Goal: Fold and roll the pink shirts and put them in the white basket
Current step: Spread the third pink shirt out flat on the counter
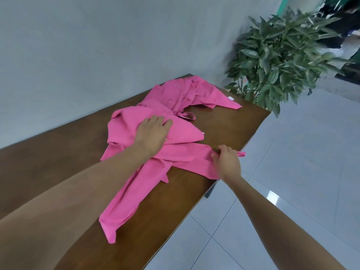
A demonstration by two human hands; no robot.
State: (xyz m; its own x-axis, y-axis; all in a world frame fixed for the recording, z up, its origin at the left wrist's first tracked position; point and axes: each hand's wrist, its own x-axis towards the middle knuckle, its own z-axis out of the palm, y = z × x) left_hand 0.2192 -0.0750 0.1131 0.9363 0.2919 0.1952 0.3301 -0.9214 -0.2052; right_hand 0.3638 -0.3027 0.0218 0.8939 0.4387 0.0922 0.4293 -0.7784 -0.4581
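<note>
While the bench [48, 162] ran dark and smooth from the left, a brown wood top with a plain grey wall [78, 45] behind it, the near shirt [136, 182] lay rumpled across its middle, one long part trailing toward the viewer. The left hand [153, 133] lay on the bunched upper part of that shirt, palm down, fingers spread and nearly straight, pressing rather than gripping. The cloth was a bright pink, matte knit, thin and limp, creased into soft ridges. It would likely weigh little, slide easily on the polished wood and sag wherever it was unsupported, so a hem or a corner would be the place to take hold, with the other hand pinning the body flat. A second shirt [194, 92] lay crumpled further back, a white tag at its edge, touching the first near a loose collar. To the right, the right hand [227, 159] pinched the near shirt's edge at the bench's rim, fingers curled around the fabric. A leafy plant [282, 55] stood beyond the bench over pale, glossy floor tiles [292, 172]. No basket was in view.
</note>
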